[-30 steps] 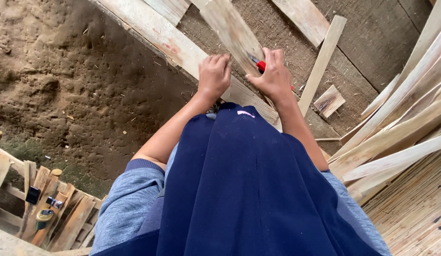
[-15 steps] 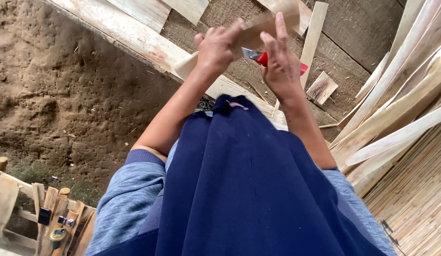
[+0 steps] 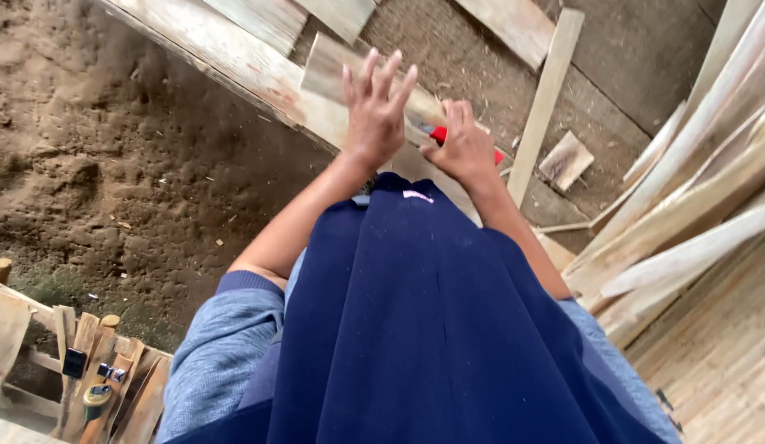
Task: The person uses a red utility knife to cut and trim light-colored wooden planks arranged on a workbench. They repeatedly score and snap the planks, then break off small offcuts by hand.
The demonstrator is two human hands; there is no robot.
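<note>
Board [image 3: 337,70], a short pale piece, slants from upper left to lower right just beyond the left hand [image 3: 376,107], whose fingers [image 3: 381,72] are spread and released, while the right hand [image 3: 465,148] clenches a red tool [image 3: 438,133] beside it.

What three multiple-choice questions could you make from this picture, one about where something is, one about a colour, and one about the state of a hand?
1. Where does the small offcut of wood lie?
A. right of the thin upright strip
B. on the soil at left
C. in the left hand

2. What colour is the tool by the right hand?
A. green
B. red
C. white

3. How is the left hand?
A. clenched in a fist
B. fingers spread open
C. hidden by cloth

Answers: 1 A, it rests on the ground just right of the strip. 2 B, red shows at that hand's thumb. 3 B, its fingers fan out over the plank.
</note>
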